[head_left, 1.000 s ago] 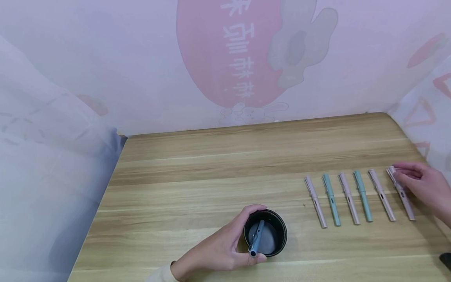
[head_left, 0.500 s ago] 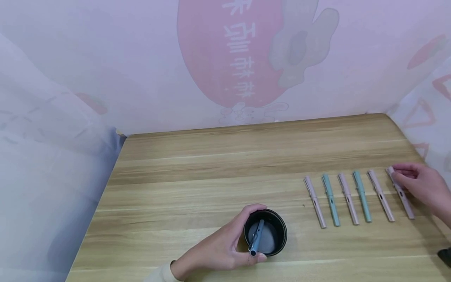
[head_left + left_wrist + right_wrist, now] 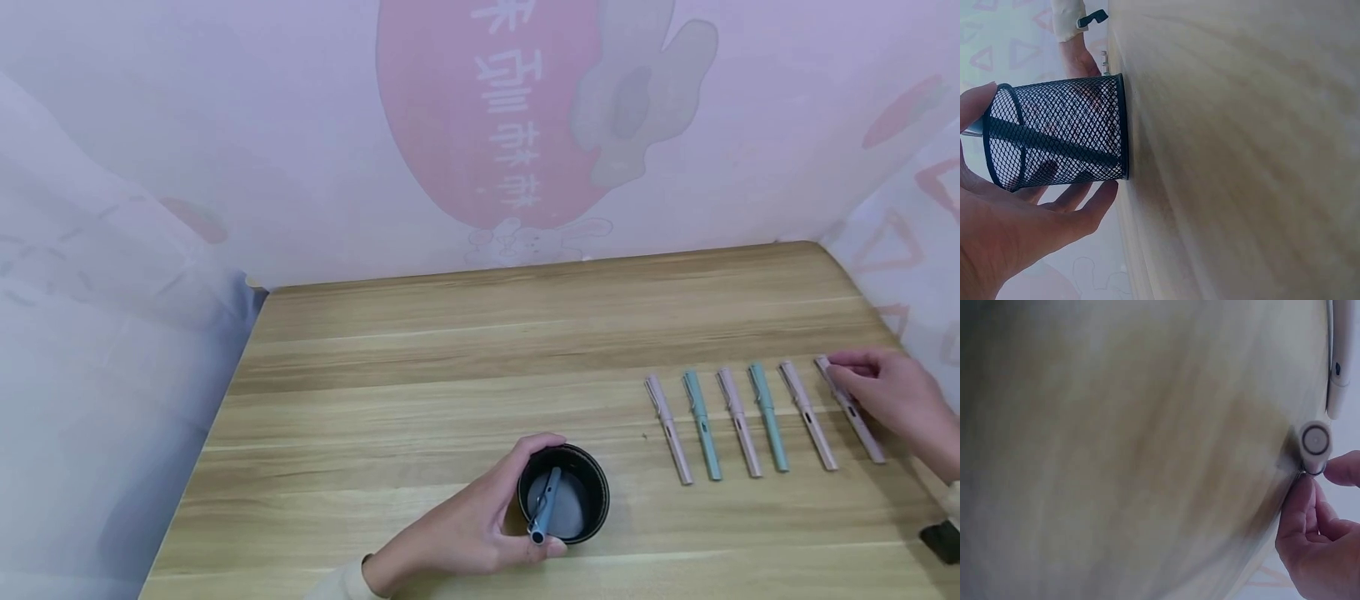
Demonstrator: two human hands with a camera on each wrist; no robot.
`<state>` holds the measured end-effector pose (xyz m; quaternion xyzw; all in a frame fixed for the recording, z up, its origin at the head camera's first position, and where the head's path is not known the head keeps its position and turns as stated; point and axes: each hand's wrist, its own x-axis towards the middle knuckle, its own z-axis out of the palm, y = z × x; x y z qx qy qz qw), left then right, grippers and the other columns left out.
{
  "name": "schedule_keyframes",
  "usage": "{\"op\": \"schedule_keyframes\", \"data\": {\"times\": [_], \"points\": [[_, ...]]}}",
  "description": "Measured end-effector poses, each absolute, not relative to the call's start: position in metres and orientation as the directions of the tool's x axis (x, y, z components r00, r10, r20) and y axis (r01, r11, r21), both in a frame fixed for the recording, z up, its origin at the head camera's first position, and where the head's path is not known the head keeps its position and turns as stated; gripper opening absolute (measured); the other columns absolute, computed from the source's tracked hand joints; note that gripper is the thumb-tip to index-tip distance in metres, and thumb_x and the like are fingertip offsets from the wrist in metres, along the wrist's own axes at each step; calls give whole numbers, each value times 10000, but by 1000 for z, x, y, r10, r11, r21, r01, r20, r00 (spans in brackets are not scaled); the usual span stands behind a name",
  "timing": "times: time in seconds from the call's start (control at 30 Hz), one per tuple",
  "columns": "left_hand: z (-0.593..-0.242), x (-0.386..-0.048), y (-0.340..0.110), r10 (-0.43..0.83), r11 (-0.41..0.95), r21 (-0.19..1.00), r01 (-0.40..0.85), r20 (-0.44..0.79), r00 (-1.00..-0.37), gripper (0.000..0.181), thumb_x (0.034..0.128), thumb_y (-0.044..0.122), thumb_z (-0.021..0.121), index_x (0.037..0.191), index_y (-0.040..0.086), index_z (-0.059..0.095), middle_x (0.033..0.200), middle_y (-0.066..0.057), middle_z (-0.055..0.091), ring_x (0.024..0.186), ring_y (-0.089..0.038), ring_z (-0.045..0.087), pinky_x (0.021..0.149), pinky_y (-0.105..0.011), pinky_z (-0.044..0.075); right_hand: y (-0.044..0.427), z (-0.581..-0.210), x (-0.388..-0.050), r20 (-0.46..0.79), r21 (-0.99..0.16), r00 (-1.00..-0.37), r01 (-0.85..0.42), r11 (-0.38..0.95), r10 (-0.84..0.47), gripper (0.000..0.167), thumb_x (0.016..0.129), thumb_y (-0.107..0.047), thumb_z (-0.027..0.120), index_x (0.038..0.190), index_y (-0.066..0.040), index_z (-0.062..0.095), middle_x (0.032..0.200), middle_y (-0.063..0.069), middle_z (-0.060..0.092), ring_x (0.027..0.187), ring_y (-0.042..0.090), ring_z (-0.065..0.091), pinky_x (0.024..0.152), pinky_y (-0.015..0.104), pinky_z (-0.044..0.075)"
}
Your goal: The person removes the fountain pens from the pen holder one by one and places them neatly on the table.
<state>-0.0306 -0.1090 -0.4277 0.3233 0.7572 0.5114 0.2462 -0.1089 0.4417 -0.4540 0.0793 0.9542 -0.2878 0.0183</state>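
Note:
My left hand grips a black mesh pen cup around its side, thumb near the rim. The cup stands upright on the table, and its mesh wall shows in the left wrist view. A blue pen leans inside it. Over at the far right of the row, my right hand pinches a pale pink pen near its clip end between thumb and fingers. The right wrist view shows that pen end-on, close to the tabletop.
Left of the pinched pen lie more pens in a spaced row: a pink pen, a teal pen and several others. They rest on a wooden table. A printed curtain hangs behind the table's back edge.
The right hand has shifted slightly left, and the clip end of its pink pen has moved left with it, tilting the pen a little more. The left hand and cup stay put.

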Motion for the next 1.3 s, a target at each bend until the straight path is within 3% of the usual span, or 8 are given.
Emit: {"op": "schedule_keyframes", "data": {"times": [0.2, 0.47, 0.63, 0.83, 0.93, 1.03, 1.07, 1.3], "points": [[-425, -31, -109, 740, 277, 936, 217, -64, -670, 892, 985, 498, 807, 1658, 455, 223, 1604, 94, 470, 1411, -137, 500, 1204, -441, 394, 441, -455, -109, -89, -548, -984, 179, 817, 155, 394, 1098, -140, 637, 1286, 206, 628, 1133, 389, 689, 775, -86, 485, 588, 154, 451], [-424, -31, -109, 743, 266, 940, 213, -59, -666, 894, 990, 472, 809, 1661, 446, 219, 1608, 87, 465, 1416, -162, 505, 1207, -456, 393, 438, -455, -107, -82, -534, -981, 193, 823, 177, 412, 1086, -174, 619, 1294, 181, 646, 1197, 402, 676, 836, 85, 563, 631, 215, 422], [-426, -31, -109, 744, 260, 939, 226, -45, -666, 896, 994, 454, 810, 1666, 436, 217, 1609, 86, 466, 1416, -163, 508, 1205, -454, 398, 434, -452, -104, -88, -528, -977, 213, 822, 196, 436, 1096, -182, 571, 1315, 192, 615, 1266, 435, 626, 974, 392, 620, 660, 259, 405], [-428, -32, -109, 744, 262, 935, 240, -37, -667, 886, 1000, 458, 802, 1669, 426, 221, 1596, 70, 478, 1378, -150, 518, 1147, -419, 445, 432, -450, -101, -94, -546, -976, 215, 810, 196, 504, 1093, -161, 551, 1364, 261, 497, 1270, 474, 569, 1083, 563, 595, 652, 206, 397], [-427, -32, -110, 736, 277, 935, 219, -60, -674, 891, 990, 468, 809, 1664, 443, 227, 1573, 51, 483, 1173, -157, 582, 870, -329, 550, 429, -447, -100, -119, -552, -976, 216, 805, 181, 588, 1117, -194, 537, 1411, 294, 393, 1312, 511, 488, 1160, 650, 532, 774, 355, 497], [-426, -32, -111, 728, 295, 932, 212, -75, -682, 894, 983, 487, 812, 1662, 452, 231, 1579, 62, 468, 1122, -182, 566, 732, -294, 505, 425, -446, -99, -140, -551, -976, 217, 806, 167, 651, 1136, -221, 512, 1429, 328, 320, 1317, 538, 435, 1179, 680, 501, 830, 575, 519], [-426, -32, -111, 727, 296, 932, 211, -76, -683, 894, 982, 487, 812, 1661, 451, 232, 1585, 71, 461, 1132, -185, 567, 743, -298, 514, 424, -446, -99, -143, -555, -976, 215, 804, 162, 662, 1139, -217, 505, 1430, 341, 299, 1310, 550, 419, 1181, 694, 489, 847, 655, 506], [-426, -33, -109, 724, 305, 925, 225, -72, -686, 893, 976, 516, 808, 1658, 446, 236, 1621, 137, 431, 1381, -172, 511, 1114, -425, 468, 413, -448, -95, -73, -559, -982, 187, 808, 177, 669, 1105, -170, 542, 1398, 382, 302, 1310, 611, 389, 1232, 742, 427, 965, 806, 412]]}}
